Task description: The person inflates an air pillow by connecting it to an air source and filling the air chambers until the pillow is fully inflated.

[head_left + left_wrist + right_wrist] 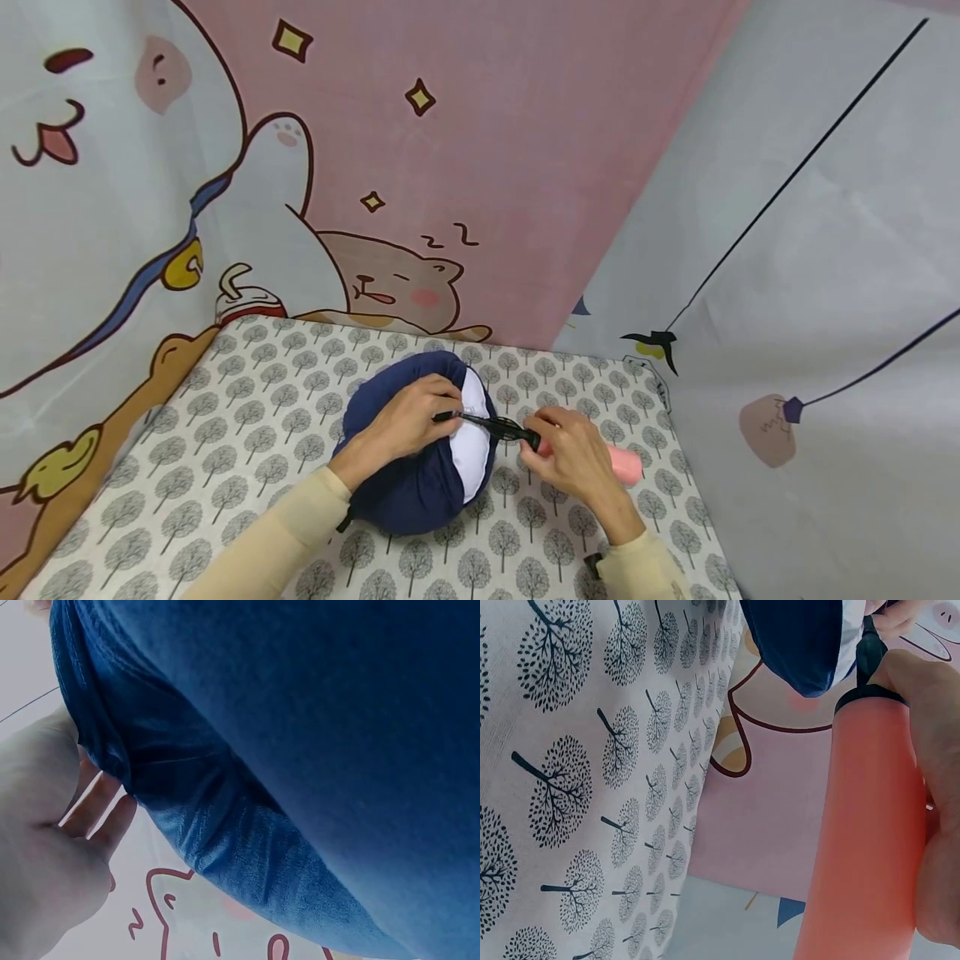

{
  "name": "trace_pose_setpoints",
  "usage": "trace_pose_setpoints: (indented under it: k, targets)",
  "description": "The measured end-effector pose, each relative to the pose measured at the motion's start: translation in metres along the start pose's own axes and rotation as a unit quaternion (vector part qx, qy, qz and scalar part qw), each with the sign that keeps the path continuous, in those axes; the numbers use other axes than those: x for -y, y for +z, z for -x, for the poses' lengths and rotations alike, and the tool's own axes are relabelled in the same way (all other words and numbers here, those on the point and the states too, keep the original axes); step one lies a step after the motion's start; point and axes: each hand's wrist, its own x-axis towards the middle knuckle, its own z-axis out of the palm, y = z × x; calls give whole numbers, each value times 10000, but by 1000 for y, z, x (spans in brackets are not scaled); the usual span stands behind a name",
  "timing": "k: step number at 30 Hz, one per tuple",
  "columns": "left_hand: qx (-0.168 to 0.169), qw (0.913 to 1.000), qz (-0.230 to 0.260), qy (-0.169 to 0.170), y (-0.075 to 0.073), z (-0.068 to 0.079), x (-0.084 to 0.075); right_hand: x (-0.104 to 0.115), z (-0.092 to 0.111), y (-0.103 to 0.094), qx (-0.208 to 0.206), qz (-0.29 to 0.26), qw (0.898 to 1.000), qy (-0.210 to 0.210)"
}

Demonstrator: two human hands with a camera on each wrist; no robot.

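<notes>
A plump navy-blue plush cushion (408, 504) with a white panel (471, 454) lies on the patterned cloth; its fabric (345, 750) fills much of the left wrist view. My left hand (405, 423) is over the cushion, pinching one end of a thin black strap-like piece (504, 428). That piece runs across the white panel to the dark end of a coral-pink cylinder (866, 825). My right hand (572, 454) grips the cylinder near this dark end, fingers wrapped round it. In the left wrist view, the left fingers (94, 802) reach behind the navy fabric.
The cloth (277, 433) with grey tree prints covers the surface under the cushion. Behind it hangs a pink sheet (525, 167) with cartoon animals, and a pale printed sheet (825, 250) stands on the right.
</notes>
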Motion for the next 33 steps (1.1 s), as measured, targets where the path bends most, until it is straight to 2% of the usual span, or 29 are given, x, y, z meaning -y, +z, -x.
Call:
trace_pose_setpoints:
  k: [8,14,18,21,24,27,33]
  targets:
    - [360,9987,259,-263,-7,-3,-3,-4,-3,-1,-165,197,9983,-530]
    - [689,9960,483,-294,-10,-6,1,-6,-2,0,-264,467,9948,-869]
    - [909,9922,736,-423,-14,-7,3,-8,-2,3,-507,599,9911,-1073]
    - [832,9909,928,-512,-17,-4,7,-14,-1,1,-807,556,9887,-1139]
    - [514,9917,1079,-465,-19,-1,12,-26,4,-6,-927,388,9901,-976]
    - [219,9917,1207,-398,-21,1,14,-44,13,-11,-759,130,9950,-634]
    - [143,9912,1245,-431,-17,6,13,-73,37,-7,-368,-189,9990,166]
